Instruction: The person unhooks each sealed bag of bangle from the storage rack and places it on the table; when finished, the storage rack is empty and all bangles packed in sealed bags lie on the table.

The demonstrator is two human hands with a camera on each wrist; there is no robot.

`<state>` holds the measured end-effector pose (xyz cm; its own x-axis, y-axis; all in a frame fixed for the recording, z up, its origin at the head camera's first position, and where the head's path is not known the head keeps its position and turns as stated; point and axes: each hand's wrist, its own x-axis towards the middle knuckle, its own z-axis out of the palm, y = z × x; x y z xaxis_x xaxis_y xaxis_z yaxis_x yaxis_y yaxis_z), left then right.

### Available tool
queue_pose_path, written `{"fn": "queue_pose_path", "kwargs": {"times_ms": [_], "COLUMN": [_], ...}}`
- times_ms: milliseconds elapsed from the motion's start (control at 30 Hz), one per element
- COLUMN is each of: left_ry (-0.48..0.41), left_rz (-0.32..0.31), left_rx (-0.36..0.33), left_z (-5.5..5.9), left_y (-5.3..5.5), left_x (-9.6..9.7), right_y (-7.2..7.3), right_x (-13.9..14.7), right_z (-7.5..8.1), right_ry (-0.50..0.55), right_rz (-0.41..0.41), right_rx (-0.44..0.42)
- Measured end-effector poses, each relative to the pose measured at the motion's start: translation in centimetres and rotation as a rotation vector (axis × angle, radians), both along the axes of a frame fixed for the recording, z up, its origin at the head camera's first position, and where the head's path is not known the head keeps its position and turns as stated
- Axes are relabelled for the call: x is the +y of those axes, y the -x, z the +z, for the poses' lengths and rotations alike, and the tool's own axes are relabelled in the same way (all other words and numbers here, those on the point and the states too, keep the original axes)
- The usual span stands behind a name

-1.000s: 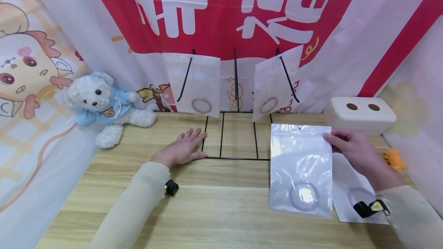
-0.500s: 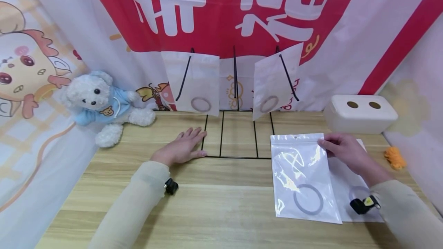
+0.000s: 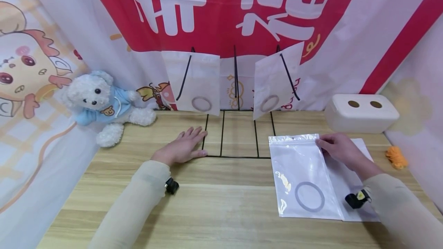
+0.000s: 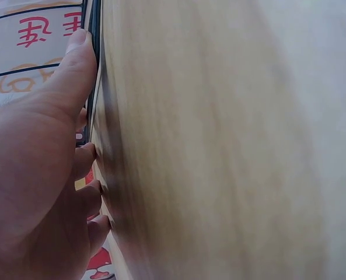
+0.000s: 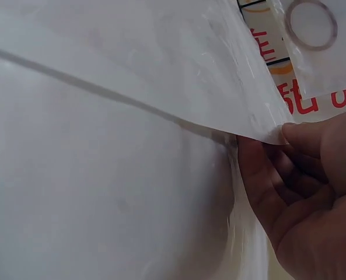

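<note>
My right hand (image 3: 340, 150) pinches the top right corner of a clear-fronted zip bag (image 3: 287, 164) with a grey ring printed or held low inside it. In the right wrist view, thumb and forefinger meet at the edge of the bag (image 5: 219, 105). A second white bag (image 3: 340, 176) lies under and to the right of the first, partly hidden by my hand and wrist. My left hand (image 3: 183, 149) rests on the table with spread, straight fingers at the left side of the black wire rack (image 3: 238, 157); its thumb lies along the front wire.
Two similar bags hang from the rack's outer prongs, the left bag (image 3: 200, 76) and the right bag (image 3: 275, 74); a bare middle prong (image 3: 236, 76) stands between. A white box (image 3: 361, 116), orange yarn bundle (image 3: 396, 157) and teddy bear (image 3: 100, 103) stand around the table.
My right hand has drawn the bag lower and its top slightly left, so it lies flatter over the second bag. The left hand has stayed in place.
</note>
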<state>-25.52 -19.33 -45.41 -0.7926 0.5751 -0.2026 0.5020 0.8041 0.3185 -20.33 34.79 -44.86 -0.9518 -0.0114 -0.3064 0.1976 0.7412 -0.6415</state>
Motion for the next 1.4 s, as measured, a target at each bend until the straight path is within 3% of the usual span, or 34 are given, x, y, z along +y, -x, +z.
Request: {"fn": "queue_pose_path", "kwargs": {"times_ms": [200,867,1167,1400], "left_ry": [0.002,0.003,0.006,0.019], "left_rz": [-0.003,0.002,0.005,0.014], "left_rx": [0.006,0.001,-0.001,-0.011], "left_z": [0.1,-0.1,-0.1,-0.2], "left_y": [0.3,0.0,0.1,0.0], "left_x": [-0.1,0.0,0.0,-0.1], "right_y": [0.1,-0.1,-0.3,0.0], "right_x": [-0.2,0.8,1.1,0.2], "right_z": [0.1,0.0,2.1,4.2], "right_ry": [-0.05,-0.051,0.032,0.074], "right_rz": [-0.02,-0.045,-0.051,-0.075], "right_rx": [0.022,0.021,0.091,0.192]}}
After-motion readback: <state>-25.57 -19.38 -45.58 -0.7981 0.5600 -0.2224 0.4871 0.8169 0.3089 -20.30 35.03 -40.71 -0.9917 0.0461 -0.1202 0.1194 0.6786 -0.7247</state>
